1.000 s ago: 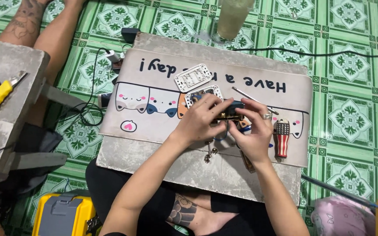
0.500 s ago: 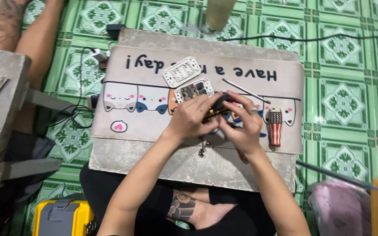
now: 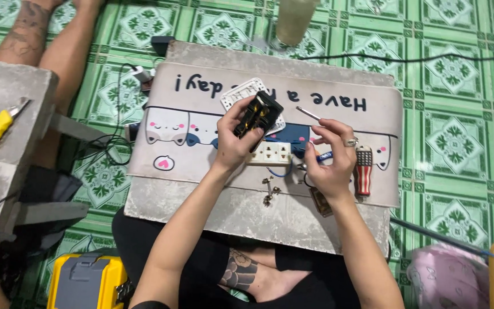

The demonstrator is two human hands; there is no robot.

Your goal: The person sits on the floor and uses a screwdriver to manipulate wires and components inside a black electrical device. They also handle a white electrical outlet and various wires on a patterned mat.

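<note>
Green patterned floor tiles lay under a low board with a cartoon mat (image 3: 178, 131). Left hand (image 3: 232, 143) gripped a black socket body (image 3: 258, 113); right hand (image 3: 330, 160) pinched a screwdriver (image 3: 310, 113). Below the fingers lay a white socket (image 3: 270, 153); loose screws (image 3: 268, 191) nearby could roll off if nudged

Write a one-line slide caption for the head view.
Left hand lifts a black socket module above a white outlet plate while right hand holds a screwdriver.
</note>
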